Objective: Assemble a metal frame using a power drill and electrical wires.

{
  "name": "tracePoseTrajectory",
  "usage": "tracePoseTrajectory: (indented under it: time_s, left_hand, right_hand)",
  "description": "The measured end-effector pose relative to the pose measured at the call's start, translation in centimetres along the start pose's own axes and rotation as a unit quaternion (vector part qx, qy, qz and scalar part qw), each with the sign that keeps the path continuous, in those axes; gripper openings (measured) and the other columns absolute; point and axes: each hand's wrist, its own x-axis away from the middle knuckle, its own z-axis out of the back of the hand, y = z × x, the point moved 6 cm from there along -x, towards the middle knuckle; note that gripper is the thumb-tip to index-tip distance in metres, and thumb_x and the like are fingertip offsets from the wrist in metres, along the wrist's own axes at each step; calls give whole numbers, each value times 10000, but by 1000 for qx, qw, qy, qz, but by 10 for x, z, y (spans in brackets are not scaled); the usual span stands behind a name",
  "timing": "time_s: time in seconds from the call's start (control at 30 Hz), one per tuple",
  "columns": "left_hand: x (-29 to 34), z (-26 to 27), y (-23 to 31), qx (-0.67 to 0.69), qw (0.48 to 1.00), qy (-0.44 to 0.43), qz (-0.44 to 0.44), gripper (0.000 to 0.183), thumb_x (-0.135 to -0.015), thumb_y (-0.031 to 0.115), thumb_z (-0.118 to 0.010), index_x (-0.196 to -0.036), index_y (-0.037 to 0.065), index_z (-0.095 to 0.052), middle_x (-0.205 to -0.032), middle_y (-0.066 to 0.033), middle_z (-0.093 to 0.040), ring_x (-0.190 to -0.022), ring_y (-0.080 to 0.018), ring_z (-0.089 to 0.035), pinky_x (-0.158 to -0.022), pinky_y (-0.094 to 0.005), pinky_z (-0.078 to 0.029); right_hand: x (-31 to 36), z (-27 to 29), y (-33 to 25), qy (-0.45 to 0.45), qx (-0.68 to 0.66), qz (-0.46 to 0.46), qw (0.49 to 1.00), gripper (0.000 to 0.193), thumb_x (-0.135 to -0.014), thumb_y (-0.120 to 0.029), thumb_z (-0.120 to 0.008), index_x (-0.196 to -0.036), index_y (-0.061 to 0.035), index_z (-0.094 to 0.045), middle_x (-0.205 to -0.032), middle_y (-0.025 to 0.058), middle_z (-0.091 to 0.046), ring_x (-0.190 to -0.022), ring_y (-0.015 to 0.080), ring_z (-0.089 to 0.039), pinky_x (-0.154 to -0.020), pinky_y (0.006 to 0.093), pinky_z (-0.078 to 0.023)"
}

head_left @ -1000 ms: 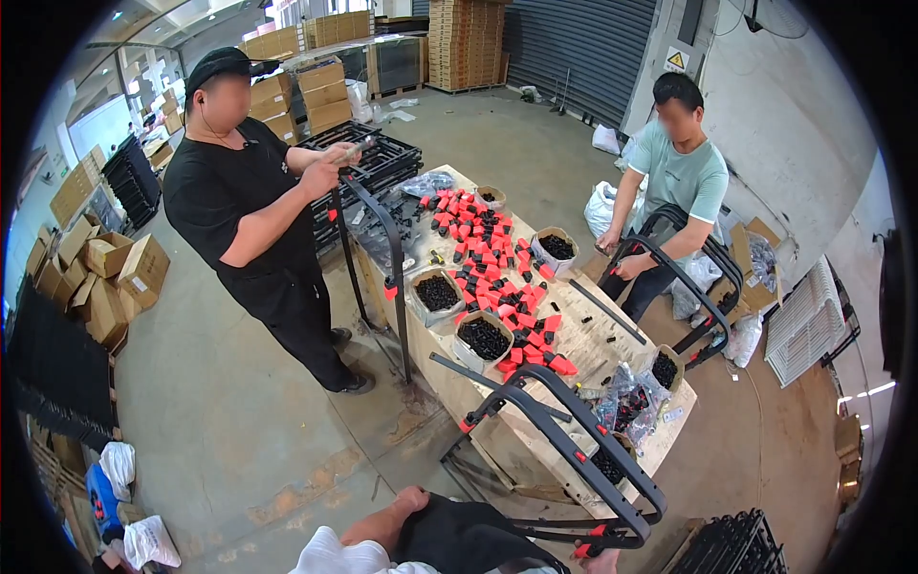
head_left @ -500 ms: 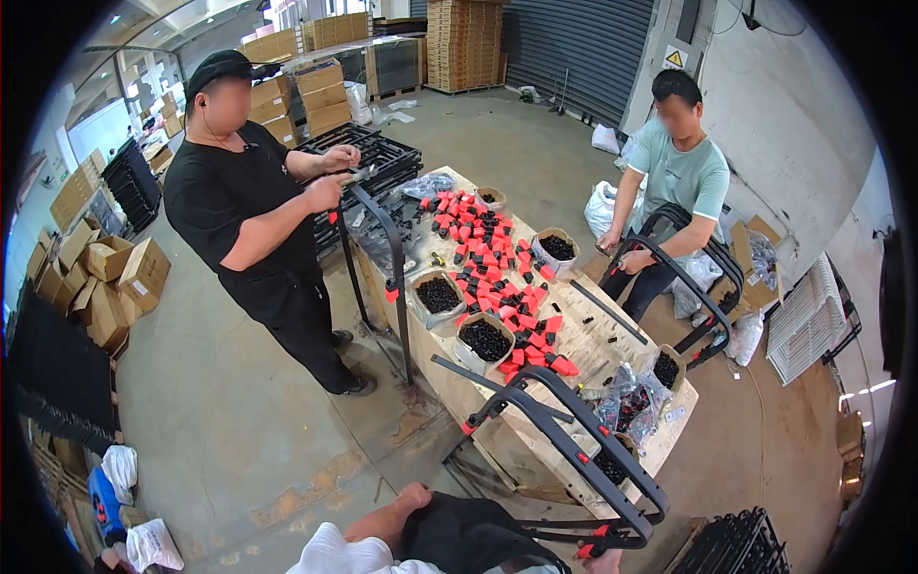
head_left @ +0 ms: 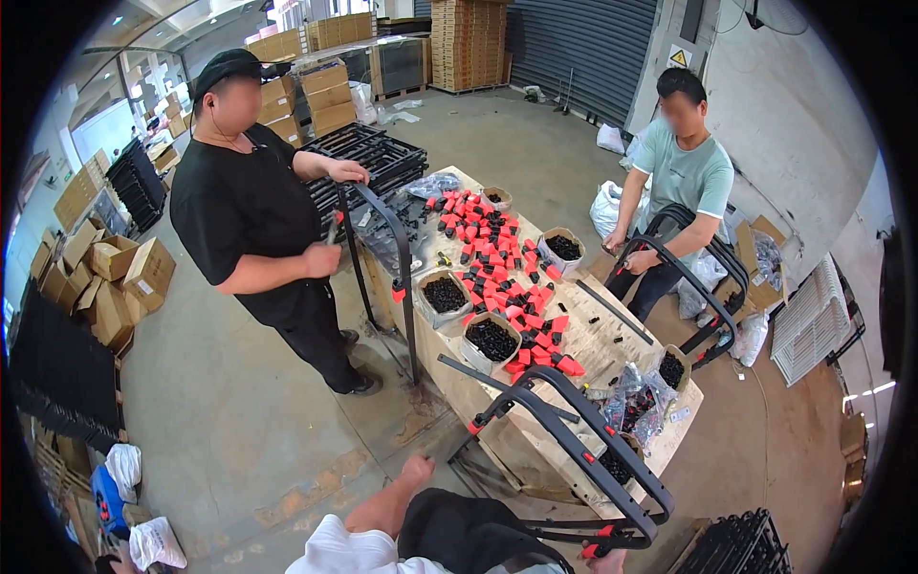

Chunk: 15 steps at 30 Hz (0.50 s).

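Observation:
A black tubular frame (head_left: 550, 417) with curved corners and small red fittings leans over the near end of the wooden table (head_left: 684, 421). My right hand (head_left: 604, 560), partly cut off by the lower edge, closes round its low end beside a red fitting (head_left: 598, 547). Away from the table, over the floor to the left of the frame, is my left hand (head_left: 418, 469). Its fingers are curled in, and whatever is inside them, if anything, is hidden. Red-and-black plastic caps (head_left: 488, 277) lie heaped along the middle of the table.
Open bags of small black parts (head_left: 491, 339) stand among the caps. A person in black (head_left: 249, 201) holds another frame (head_left: 397, 239) at the left; one in light green (head_left: 684, 163) works at the right. Stacked black frames (head_left: 736, 545) lie at the lower right.
My left hand has risen and moved slightly forward, while my right hand stays at the frame. The person in black has lowered one hand from the top of their frame.

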Motion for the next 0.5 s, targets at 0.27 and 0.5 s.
tracePoseTrajectory:
  time_s: [0.27,0.5]
  left_hand:
    - [-47,184,147,302,891,298,-163,407,-993,369,-655,-1171,11,-730,-1099,-212,-764,-1040,-326,-728,-927,-423,-542]
    - [-62,353,279,448,777,361,-254,433,-993,350,-673,-1232,-11,-675,-1193,-145,-724,-1119,-252,-669,-1002,-393,-496]
  right_hand:
    - [-15,5,7,9,-10,-8,1000,422,-1073,-505,-433,-854,-178,-586,-646,115,-585,-415,268,-464,-327,358,-350]
    - [-37,-5,-15,-60,63,123,989,440,-1051,-534,-436,-873,-166,-601,-682,107,-595,-470,293,-512,-366,392,-377]
